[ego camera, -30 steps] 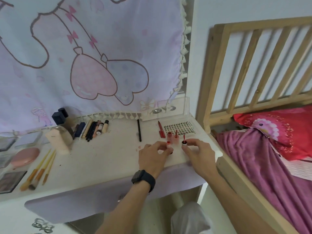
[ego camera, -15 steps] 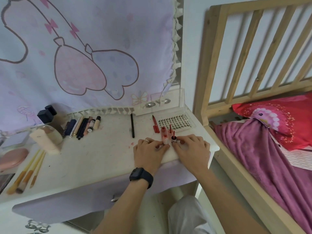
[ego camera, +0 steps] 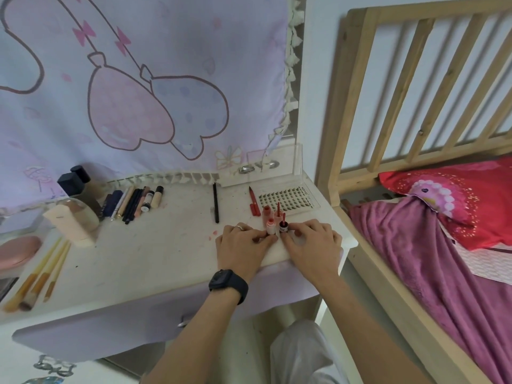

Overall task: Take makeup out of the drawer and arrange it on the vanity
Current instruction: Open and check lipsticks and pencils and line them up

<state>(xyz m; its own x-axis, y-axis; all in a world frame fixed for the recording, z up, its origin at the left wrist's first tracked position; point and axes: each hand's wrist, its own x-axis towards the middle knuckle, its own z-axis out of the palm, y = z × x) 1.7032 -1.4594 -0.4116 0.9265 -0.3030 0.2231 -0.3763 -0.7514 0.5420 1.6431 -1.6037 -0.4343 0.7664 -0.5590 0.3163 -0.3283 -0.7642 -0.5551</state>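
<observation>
Where the white worktop [ego camera: 138,259] ends at its front right corner, two small lip tubes stand up, side by side and very close. The left hand [ego camera: 243,245] pinches the pink tube [ego camera: 270,227] with its fingertips. The right hand [ego camera: 313,245] pinches the dark-topped tube [ego camera: 283,228] the same way. Both hands rest on the worktop. Just behind them stand two more tubes [ego camera: 266,211], and behind those lies a flat tray of fake lashes [ego camera: 291,198]. A red pen [ego camera: 252,203] lies beside the tray, and a black pencil [ego camera: 215,202] lies a bit further left. Far over on the left are a row of pencils [ego camera: 133,202], a cream bottle [ego camera: 72,225] and three brushes [ego camera: 41,275]. A black watch [ego camera: 228,285] is on the left wrist. A bed with a pink blanket [ego camera: 415,273] is on the right.
</observation>
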